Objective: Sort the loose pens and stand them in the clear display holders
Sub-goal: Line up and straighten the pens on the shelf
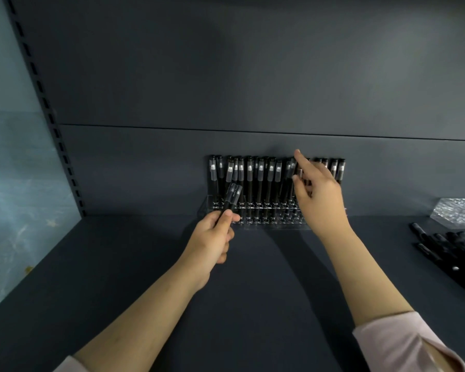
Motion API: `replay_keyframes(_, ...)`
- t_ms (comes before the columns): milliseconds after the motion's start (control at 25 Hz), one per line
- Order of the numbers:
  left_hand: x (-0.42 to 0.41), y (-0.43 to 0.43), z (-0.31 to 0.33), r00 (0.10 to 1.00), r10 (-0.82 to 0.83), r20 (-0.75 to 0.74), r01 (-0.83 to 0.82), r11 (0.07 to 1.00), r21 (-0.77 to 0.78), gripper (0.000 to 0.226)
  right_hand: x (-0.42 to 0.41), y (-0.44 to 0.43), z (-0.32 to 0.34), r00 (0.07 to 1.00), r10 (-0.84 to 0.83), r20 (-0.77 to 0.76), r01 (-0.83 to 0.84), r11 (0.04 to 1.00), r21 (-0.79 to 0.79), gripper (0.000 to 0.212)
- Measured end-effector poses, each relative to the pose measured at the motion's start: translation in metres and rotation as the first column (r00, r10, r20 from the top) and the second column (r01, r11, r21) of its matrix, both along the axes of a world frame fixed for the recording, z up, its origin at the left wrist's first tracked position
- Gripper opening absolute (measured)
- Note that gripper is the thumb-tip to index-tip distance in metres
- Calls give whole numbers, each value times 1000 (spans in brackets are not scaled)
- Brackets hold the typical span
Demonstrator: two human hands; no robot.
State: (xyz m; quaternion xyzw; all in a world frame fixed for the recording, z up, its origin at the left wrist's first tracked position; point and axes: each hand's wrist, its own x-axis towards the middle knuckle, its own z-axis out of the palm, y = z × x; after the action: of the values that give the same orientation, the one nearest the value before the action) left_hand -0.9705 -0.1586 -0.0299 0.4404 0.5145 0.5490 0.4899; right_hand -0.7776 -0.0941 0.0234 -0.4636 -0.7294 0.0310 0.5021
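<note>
A clear display holder (207, 204) stands against the back wall of a dark shelf, with several black pens (261, 181) upright in its holes. My left hand (212, 237) is just in front of the holder's left part and grips a small bunch of black pens (232, 197), their caps pointing up and away. My right hand (316, 196) reaches into the right half of the row, forefinger stretched up over the pen tops, thumb and other fingers among the pens. Whether it grips one is hidden.
A pile of loose black pens (451, 249) lies on the shelf at the right edge. Behind it sits a clear textured plastic piece (459, 212). A slotted upright (51, 116) and a bluish side panel bound the shelf on the left.
</note>
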Motion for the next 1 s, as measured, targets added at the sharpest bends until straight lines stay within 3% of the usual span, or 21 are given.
replay_keyframes(240,1,0,0,1000,2,-9,-2,1000,-1,28,-1,11,-11,956,-110,271,128,991,-49,53)
replay_keyframes(400,2,1,0,1000,10,11,-10,1000,-16,26,0,10,-17,952,-102,288,130,988,-80,56)
replay_keyframes(520,1,2,2,998,4,66,-3,1000,-6,19,-6,6,-11,983,-85,161,86,996,-1,48)
replay_keyframes(680,3,-1,1,999,-30,17,29,998,62,18,-19,-6,-3,990,130,-60,-140,964,-224,29)
replay_keyframes(840,3,-2,1,998,-60,-24,62,994,93,18,-24,-17,1,853,294,-432,-478,773,-417,10)
replay_keyframes(1000,3,-2,0,996,-85,-26,88,990,112,15,-31,-20,1,782,286,-553,-555,725,-409,18)
